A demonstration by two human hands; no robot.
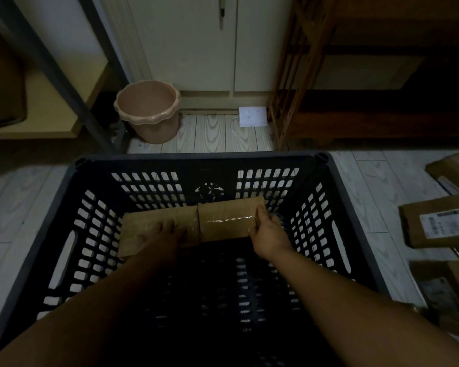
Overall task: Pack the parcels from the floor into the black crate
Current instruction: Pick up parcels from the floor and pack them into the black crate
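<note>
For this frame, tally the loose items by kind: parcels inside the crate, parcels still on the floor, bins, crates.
Brown cardboard parcels inside the black plastic crate: 2
Brown cardboard parcels clearly on the floor at right: 2; a dark pile nearer the camera cannot be counted
Pink plastic bin: 1
Black crate: 1
Total: 6

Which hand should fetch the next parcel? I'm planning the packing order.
Probably the right hand. The unpacked parcels lie on the floor right of the black crate, on that arm's side. The left hand rests flat on the left parcel inside, farther away.
</note>
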